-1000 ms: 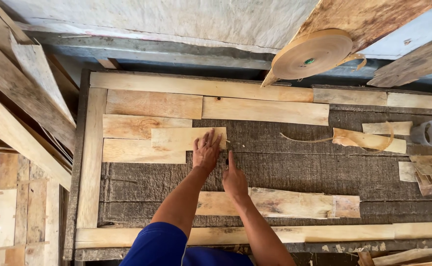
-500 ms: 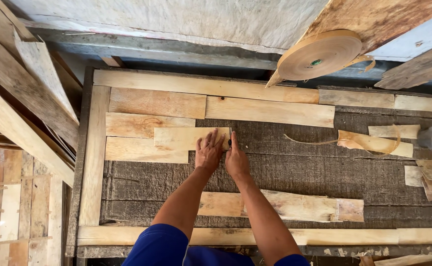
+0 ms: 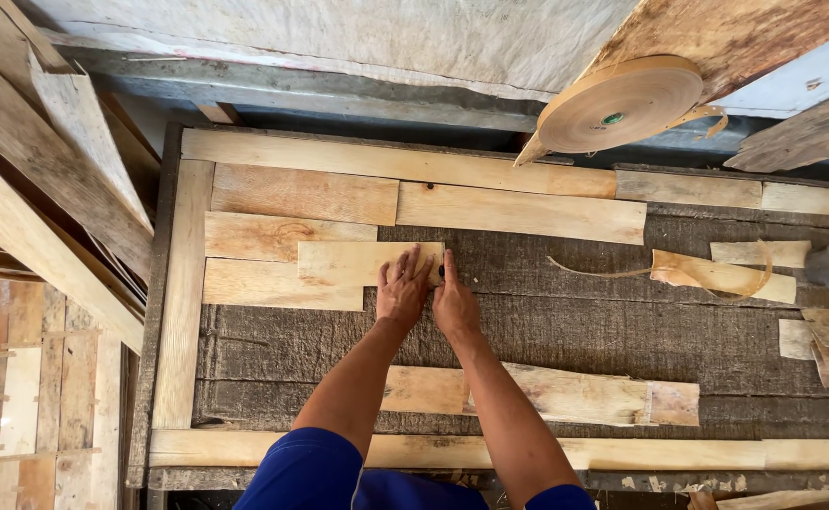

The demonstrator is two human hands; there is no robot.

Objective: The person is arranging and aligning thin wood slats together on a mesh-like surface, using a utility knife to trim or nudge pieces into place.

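Here the short pale rectangular strip of wood veneer (image 3: 369, 263) lies flat on the dark fibrous tabletop (image 3: 575, 326), overlapping the pale veneer pieces (image 3: 287, 236) beside it, seemingly to fit it into the row. The left hand (image 3: 403, 293) presses flat, fingers spread, on the strip's right end. The right hand (image 3: 454, 304) rests just beside that end, its fingers pinching a small dark object against the edge; what it is cannot be told. A tan tape roll (image 3: 620, 102) stands well apart.
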